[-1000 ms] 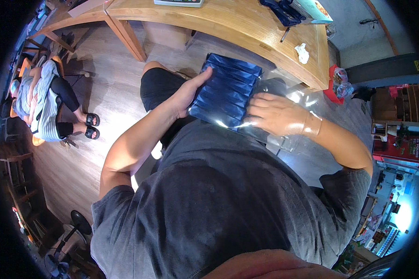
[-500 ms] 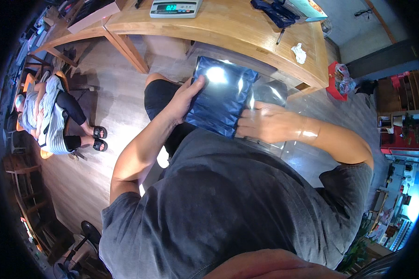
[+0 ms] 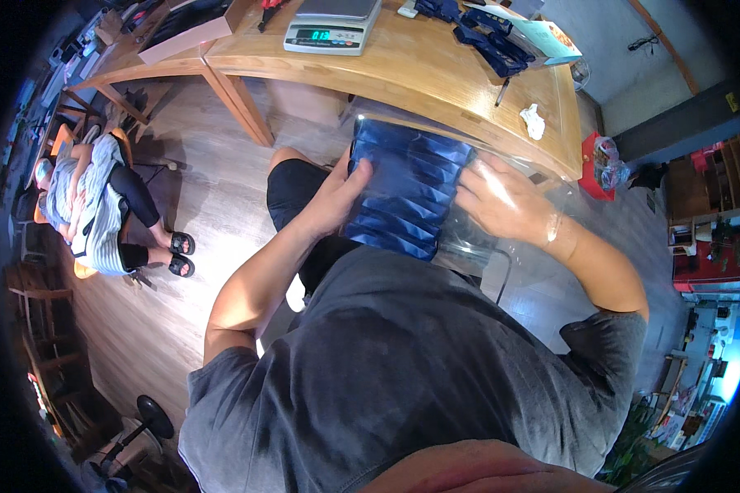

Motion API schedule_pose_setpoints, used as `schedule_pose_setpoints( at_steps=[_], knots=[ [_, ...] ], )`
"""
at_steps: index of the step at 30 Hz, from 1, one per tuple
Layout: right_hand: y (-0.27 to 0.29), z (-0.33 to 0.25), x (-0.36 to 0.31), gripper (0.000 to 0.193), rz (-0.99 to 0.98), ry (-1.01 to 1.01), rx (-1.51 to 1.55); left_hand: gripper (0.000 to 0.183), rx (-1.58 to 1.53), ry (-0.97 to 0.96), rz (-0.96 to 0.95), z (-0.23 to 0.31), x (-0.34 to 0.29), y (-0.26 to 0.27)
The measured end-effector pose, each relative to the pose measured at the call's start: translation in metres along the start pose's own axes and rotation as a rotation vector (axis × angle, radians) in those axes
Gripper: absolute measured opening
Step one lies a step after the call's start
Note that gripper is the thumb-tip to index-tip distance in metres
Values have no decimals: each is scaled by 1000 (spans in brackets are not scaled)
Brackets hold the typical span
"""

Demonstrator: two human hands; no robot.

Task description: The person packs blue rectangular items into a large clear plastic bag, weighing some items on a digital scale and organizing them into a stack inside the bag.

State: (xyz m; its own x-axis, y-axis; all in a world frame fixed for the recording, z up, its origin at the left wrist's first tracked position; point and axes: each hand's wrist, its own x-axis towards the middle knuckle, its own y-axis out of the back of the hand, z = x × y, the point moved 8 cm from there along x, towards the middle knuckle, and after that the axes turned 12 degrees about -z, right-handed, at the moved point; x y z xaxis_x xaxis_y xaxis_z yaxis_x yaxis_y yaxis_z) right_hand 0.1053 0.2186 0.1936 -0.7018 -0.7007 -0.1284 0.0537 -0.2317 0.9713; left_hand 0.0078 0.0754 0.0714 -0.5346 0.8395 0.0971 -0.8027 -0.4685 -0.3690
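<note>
Over my lap I hold a clear plastic bag (image 3: 467, 240) with a flat stack of shiny dark-blue packets (image 3: 404, 189) in its left part. The packets lie in several overlapping rows. My left hand (image 3: 339, 195) grips the left edge, thumb on top and fingers hidden underneath. At the right edge of the blue stack, my right hand (image 3: 501, 197) has its fingers bent against the packets and the bag film. Bright glare crosses its back, and I cannot tell whether the film lies over or under the hand.
Ahead stands a wooden table (image 3: 419, 78) bearing a digital scale (image 3: 329, 34), loose dark-blue packets (image 3: 492, 45), a pen (image 3: 501, 91), crumpled white tissue (image 3: 532, 122) and a cardboard box (image 3: 185, 33). Someone sits on a chair (image 3: 90, 201) at left. A red bin (image 3: 596, 168) stands right of the table.
My right hand has moved up along the stack's right edge. The blue stack now shows its separate rows instead of one glossy surface. The view has shifted slightly.
</note>
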Motion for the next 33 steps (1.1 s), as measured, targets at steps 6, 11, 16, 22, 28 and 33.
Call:
schedule_pose_setpoints(
  at_steps=[6,11,16,22,28,33],
  knots=[
    [7,-3,-9,11,19,76,-57,69,73,-114,0,14,-8,4],
    [5,-20,-6,6,92,207,-120,70,100,-219,-40,25,-2,-7],
    [2,-22,0,12,73,191,-55,70,29,-210,-47,24,-4,-7],
    [4,-28,-4,19,113,257,-27,64,-159,-95,96,29,-10,15],
    [-19,-43,10,6,-29,292,-26,72,-282,20,118,9,1,8],
    [-20,-29,8,19,-13,252,32,78,-183,-28,180,25,-1,14]
  ],
)
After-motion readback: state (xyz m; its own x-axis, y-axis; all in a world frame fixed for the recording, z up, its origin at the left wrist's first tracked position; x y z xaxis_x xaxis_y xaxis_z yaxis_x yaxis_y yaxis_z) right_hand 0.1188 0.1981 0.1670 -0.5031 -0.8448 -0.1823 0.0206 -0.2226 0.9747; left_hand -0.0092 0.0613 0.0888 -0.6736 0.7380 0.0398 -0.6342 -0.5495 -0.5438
